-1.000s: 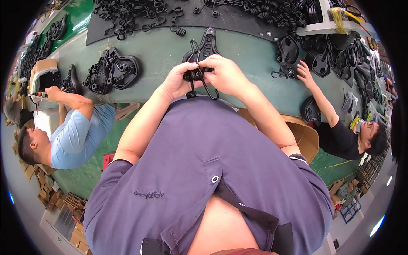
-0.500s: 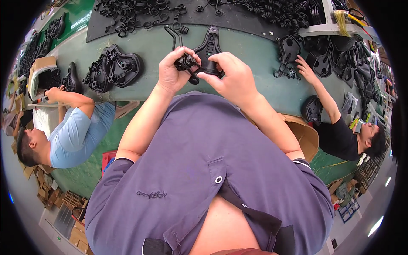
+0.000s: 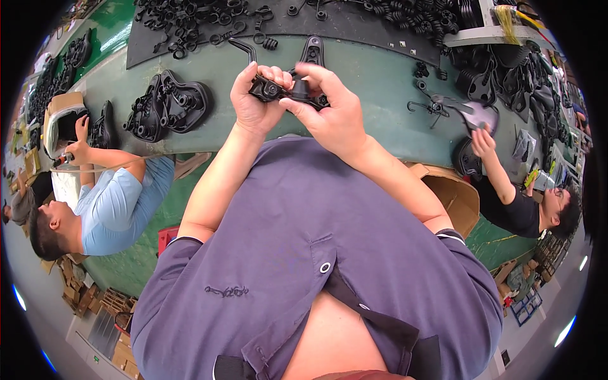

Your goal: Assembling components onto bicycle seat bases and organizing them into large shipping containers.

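Note:
A black bent-rod saddle frame [image 3: 242,45] with a clamp block [image 3: 265,90] is gripped in my left hand [image 3: 254,104], its rod rising past the fingers. My right hand [image 3: 332,107] curls round a black cone-shaped piece [image 3: 300,89], thumb below and blurred index finger above, right beside the clamp. Just beyond the hands a black saddle base [image 3: 313,50] lies on the green table, its near part hidden by my right hand. Two assembled black saddles [image 3: 183,100] rest upside down to the left.
A black mat [image 3: 209,28] across the far side bears heaps of rings and springs [image 3: 418,25]. At right, a co-worker's hand [image 3: 484,142] holds a saddle base [image 3: 475,117]; saddle parts are piled beyond. At left, another person in light blue [image 3: 120,202] works by a carton [image 3: 63,104].
My hands and the frame have shifted slightly up and left; my right index finger has lifted off the cone's top. The right co-worker has picked up a saddle base; the left person's arms moved.

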Tool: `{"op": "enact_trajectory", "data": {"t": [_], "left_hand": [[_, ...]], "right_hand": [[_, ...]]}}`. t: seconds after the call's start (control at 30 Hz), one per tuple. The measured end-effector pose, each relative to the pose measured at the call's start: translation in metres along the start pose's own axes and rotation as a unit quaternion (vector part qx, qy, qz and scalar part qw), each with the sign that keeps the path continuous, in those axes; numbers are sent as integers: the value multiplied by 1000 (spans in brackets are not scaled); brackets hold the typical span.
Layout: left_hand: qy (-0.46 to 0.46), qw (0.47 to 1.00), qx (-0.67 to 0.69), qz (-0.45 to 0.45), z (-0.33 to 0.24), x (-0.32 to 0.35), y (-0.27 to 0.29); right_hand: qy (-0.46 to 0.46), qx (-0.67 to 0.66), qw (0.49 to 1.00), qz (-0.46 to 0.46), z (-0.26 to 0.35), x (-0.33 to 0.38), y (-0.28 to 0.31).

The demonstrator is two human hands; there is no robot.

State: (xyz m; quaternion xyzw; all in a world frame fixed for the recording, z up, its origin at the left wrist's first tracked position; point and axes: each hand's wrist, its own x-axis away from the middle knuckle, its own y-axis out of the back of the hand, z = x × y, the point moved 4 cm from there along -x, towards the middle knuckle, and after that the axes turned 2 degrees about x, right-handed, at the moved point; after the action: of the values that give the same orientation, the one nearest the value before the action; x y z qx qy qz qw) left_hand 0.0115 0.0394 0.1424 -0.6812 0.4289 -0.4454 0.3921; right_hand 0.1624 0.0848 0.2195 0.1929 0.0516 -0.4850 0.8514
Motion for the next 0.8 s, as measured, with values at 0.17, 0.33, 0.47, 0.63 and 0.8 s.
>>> {"op": "enact_trajectory", "data": {"t": [0.17, 0.33, 0.47, 0.63, 0.8], "left_hand": [[-17, 1000, -16, -15, -3, 1, 2], [-6, 1000, 24, -1, -1, 0, 1], [9, 997, 72, -20, 4, 2, 0], [21, 995, 97, 2, 2, 0, -6], [20, 997, 79, -12, -2, -3, -14]], "right_hand": [[127, 101, 987, 7, 10, -3, 1], [-44, 2, 999, 4, -4, 9, -4], [-68, -76, 994, -29, -15, 15, -20], [-59, -92, 993, -45, -15, 10, -19], [-49, -17, 998, -23, 3, 2, 3]]}}
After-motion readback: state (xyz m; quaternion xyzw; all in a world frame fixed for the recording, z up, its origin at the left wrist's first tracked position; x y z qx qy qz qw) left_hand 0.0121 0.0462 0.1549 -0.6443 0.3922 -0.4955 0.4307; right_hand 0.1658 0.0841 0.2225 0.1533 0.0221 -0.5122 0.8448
